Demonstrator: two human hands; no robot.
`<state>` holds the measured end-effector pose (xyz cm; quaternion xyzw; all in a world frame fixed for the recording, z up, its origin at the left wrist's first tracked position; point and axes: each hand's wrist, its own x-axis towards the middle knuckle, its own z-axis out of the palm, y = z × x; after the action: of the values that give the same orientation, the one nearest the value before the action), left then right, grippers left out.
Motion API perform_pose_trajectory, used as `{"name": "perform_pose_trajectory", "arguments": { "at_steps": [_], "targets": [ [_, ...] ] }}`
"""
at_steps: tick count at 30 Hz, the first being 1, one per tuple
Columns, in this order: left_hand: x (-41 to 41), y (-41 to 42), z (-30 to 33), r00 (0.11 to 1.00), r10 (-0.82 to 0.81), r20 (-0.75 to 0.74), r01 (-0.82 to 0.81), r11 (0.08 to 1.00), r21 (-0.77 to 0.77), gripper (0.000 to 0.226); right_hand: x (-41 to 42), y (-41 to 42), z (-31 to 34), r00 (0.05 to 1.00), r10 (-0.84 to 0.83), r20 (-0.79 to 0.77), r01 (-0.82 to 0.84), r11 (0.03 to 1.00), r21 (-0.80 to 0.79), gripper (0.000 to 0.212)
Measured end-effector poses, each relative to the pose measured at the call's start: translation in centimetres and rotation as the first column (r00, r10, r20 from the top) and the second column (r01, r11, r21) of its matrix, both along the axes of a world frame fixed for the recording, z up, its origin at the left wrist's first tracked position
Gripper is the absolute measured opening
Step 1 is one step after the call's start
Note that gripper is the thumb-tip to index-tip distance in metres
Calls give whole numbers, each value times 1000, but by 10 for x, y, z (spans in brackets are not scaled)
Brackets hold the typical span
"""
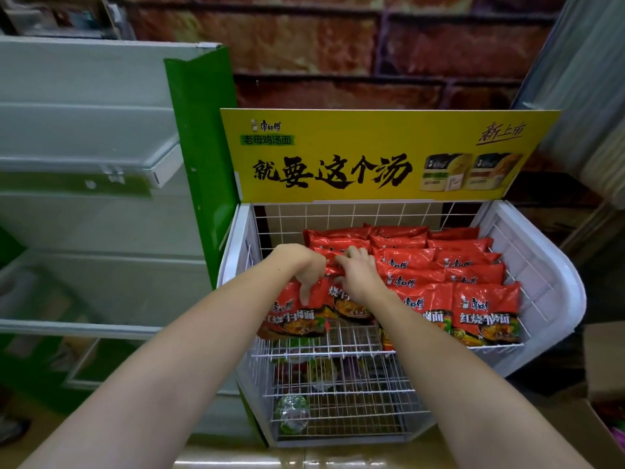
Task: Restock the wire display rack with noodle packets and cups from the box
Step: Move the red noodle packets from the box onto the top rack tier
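Both hands in top basket of wire rack point(527, 265). Left hand point(309, 265) pinches top edge of front-left red packet point(294, 316); right hand point(356, 272) fingers curled on packet behind. Advice: stand packet upright, label forward, press back against row, fill left column gap.

Glossy plastic packets point(485, 308), white wire rack point(341, 377)

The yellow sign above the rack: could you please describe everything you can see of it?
The yellow sign is a flat, wide board standing upright along the back edge of the white wire rack, in front of a brick-patterned wall. It carries bold black Chinese lettering, a green label top left, and two pictured noodle packs at right. Neither hand touches it.
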<state>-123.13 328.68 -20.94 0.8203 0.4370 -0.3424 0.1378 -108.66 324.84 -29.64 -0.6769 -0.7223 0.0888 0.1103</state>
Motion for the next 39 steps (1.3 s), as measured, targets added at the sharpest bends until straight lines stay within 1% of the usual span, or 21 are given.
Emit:
{"name": "perform_pose_trajectory", "arguments": {
  "at_steps": [1, 2, 4, 5, 8, 10, 14, 16, 18, 20, 22, 23, 24, 25, 26, 27, 29, 31, 33, 37, 39],
  "targets": [
    [3, 0, -3, 999, 1, 47, -1, 1000, -15, 44, -2, 0, 1, 1000, 19, 8, -19, 1000, 23, 42],
    [6, -1, -7, 995, 4, 97, -1, 1000, -25, 43, -3, 1, 1, 1000, 24, -3, -23, 999, 43, 41],
    [14, -4, -18, 982, 21, 190, -12, 999, -46, 57, 0, 1, 2, 999, -9, -41, 12, 997, 77, 39],
    [19, -6, -23, 972, 27, 235, -14, 998, -55, 59, 5, 0, 2, 998, -36, -54, 41, 995, 90, 36],
    [33, -7, -33, 934, 20, 357, 3, 998, -65, 41, 28, -6, 0, 975, -147, -165, 171, 975, 141, 25],
    [42, -5, -40, 900, 14, 435, 2, 999, -38, 31, 45, -12, 1, 943, -219, -249, 267, 947, 177, 23],
    [55, -5, -57, 834, 21, 552, -38, 999, 19, 49, 67, -21, 5, 927, -277, -251, 322, 933, 160, 24],
    [56, -5, -61, 805, -24, 593, -35, 996, 88, 45, 73, -26, 3, 927, -291, -235, 322, 940, 108, 25],
    [54, -2, -61, 800, -100, 591, 6, 987, 158, 39, 75, -29, 0, 926, -304, -225, 326, 943, 70, 28],
    [47, 3, -58, 805, -130, 580, 28, 983, 181, 36, 74, -32, -3, 923, -323, -211, 341, 939, 53, 29],
    [39, 8, -51, 800, -124, 587, 4, 980, 201, 39, 69, -33, -5, 923, -336, -185, 352, 934, 62, 29],
    [34, 11, -47, 805, -126, 580, -12, 974, 228, 46, 66, -33, -5, 924, -339, -175, 356, 932, 73, 28],
    [30, 13, -45, 827, -127, 547, -26, 965, 262, 58, 64, -33, -4, 926, -338, -170, 355, 931, 83, 28],
    [25, 15, -42, 869, -112, 482, -32, 960, 279, 77, 61, -32, -4, 928, -332, -168, 350, 932, 93, 28],
    [20, 16, -42, 914, -70, 400, -37, 967, 253, 101, 59, -32, -3, 930, -323, -175, 343, 935, 96, 28],
    [15, 17, -43, 944, -11, 330, -52, 982, 182, 121, 57, -31, -2, 932, -311, -188, 333, 938, 97, 29],
    [8, 17, -50, 957, 74, 280, -86, 996, 31, 139, 53, -29, 1, 928, -284, -242, 313, 945, 91, 32],
    [6, 14, -59, 945, 91, 314, -95, 995, -2, 140, 50, -26, 2, 930, -263, -259, 292, 953, 81, 37],
    [7, 9, -65, 926, 97, 364, -104, 995, -1, 134, 48, -22, 2, 938, -250, -240, 274, 959, 73, 40],
    [2, 4, -69, 842, 235, 486, -222, 971, -86, 116, 48, -11, 2, 941, -262, -213, 286, 954, 93, 33],
    [-2, 5, -69, 793, 310, 525, -269, 951, -155, 110, 46, -3, 6, 946, -263, -192, 278, 959, 57, 37]
  ]
}}
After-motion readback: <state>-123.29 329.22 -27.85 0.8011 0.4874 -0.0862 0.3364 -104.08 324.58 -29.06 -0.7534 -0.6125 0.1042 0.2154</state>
